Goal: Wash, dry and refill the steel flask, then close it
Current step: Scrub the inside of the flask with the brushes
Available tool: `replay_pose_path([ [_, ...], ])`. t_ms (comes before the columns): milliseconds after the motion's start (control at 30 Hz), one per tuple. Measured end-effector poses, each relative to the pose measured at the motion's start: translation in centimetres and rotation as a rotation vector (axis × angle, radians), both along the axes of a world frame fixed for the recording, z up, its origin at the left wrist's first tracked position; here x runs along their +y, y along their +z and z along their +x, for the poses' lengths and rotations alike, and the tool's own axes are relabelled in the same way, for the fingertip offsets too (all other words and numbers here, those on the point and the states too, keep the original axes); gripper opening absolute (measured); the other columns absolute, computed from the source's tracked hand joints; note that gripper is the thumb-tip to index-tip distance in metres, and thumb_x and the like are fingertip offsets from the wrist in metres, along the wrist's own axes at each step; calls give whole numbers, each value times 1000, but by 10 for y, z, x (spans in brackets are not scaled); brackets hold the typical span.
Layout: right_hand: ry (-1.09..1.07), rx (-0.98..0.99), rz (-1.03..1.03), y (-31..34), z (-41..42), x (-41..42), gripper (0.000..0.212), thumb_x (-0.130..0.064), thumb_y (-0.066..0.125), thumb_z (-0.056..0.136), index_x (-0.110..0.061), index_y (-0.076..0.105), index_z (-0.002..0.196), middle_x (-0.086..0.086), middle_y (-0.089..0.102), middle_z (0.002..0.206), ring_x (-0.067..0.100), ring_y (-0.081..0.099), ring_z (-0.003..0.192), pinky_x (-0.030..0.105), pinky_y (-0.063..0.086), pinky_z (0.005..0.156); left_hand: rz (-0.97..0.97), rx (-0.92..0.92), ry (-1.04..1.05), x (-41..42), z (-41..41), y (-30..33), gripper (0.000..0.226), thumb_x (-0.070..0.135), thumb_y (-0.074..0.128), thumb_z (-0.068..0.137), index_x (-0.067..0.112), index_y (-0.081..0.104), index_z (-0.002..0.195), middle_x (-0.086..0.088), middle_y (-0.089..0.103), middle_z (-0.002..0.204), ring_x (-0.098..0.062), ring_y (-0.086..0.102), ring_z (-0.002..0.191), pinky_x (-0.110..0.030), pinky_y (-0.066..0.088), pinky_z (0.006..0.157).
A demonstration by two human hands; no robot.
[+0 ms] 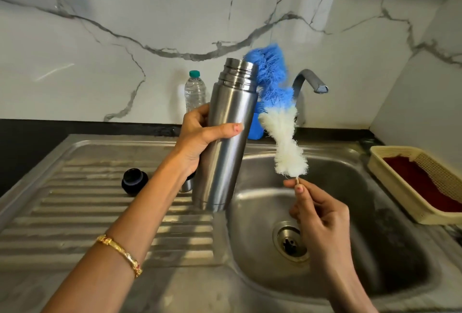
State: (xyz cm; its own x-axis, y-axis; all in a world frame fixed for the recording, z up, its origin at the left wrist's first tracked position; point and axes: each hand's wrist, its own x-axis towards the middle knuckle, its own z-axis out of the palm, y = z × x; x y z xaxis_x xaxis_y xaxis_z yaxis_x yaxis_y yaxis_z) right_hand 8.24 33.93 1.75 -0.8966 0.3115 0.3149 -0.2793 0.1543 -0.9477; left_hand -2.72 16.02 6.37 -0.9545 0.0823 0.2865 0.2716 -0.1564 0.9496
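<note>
Left hand (200, 137) clamped round steel flask (225, 132), mid-body, held above sink (390, 182) edge. Flask long axis near upright, leaning slightly right; open threaded mouth on top. Right hand (322, 215) pinches wire stem of bottle brush (277, 112); brush slants up-left, blue tip just behind flask mouth, not inside. Judgement: tip must swing over mouth, then align with flask axis. Black cap (134, 180) on drainboard. Tap (311, 82) not running.
</note>
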Motion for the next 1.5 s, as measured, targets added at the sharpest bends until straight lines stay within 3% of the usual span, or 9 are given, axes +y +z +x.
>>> replay_pose_path([
  [167,126,6,-108,12,17,-12,22,-22,48,83,-18,69,78,-3,36,40,1,31,36,10,25,38,110,-24,72,-11,-12,5,58,32,76,39,14,62,93,3,70,72,-13,66,67,-27,53,60],
  [400,157,-49,-65,8,7,-10,22,-16,52,92,-21,70,80,-1,40,41,3,32,34,9,24,38,157,17,-13,-5,-6,6,62,37,67,45,8,58,99,-1,66,69,-15,62,61,-27,52,57],
  [467,172,13,-22,7,19,-15,18,-21,55,89,-22,70,80,-2,44,41,2,33,35,9,25,39,248,-34,10,-9,-12,7,76,43,78,42,5,58,104,-6,66,77,-19,63,68,-33,55,66],
  [567,205,62,25,9,17,-20,19,-22,52,83,-24,70,82,-7,51,43,1,39,35,5,28,42,241,-81,2,-5,-13,7,122,60,86,29,-2,47,127,-14,62,104,-27,61,91,-44,49,93],
  [633,160,81,45,10,10,-20,20,-16,54,89,-27,69,82,-7,51,45,1,40,39,6,31,44,219,-84,-10,-1,-12,4,131,67,83,20,-1,47,127,-13,63,102,-24,63,87,-41,54,83],
  [767,65,80,60,10,2,-9,30,-8,49,93,-27,69,81,-1,41,45,4,33,40,13,29,43,208,-85,1,-6,-16,-3,111,72,78,6,14,55,98,5,70,68,-9,67,64,-26,55,59],
  [933,83,-26,-5,1,-6,0,29,-10,49,93,-24,70,79,-2,38,42,4,29,38,12,25,39,126,-52,-21,-5,-11,6,102,51,88,8,18,55,99,9,71,70,-6,68,68,-23,54,59],
  [1033,136,-1,-20,2,11,-5,23,-18,51,93,-22,71,81,-2,40,41,3,30,36,10,24,38,188,-60,16,-4,-13,14,77,30,80,28,18,55,100,9,70,68,-6,67,64,-22,53,57],
  [1500,103,-21,-16,-3,0,-1,26,-9,49,93,-19,70,81,-1,37,43,4,29,40,13,23,40,59,-159,-10,-8,-10,9,61,36,70,33,16,60,90,4,67,63,-11,64,57,-24,52,55],
])
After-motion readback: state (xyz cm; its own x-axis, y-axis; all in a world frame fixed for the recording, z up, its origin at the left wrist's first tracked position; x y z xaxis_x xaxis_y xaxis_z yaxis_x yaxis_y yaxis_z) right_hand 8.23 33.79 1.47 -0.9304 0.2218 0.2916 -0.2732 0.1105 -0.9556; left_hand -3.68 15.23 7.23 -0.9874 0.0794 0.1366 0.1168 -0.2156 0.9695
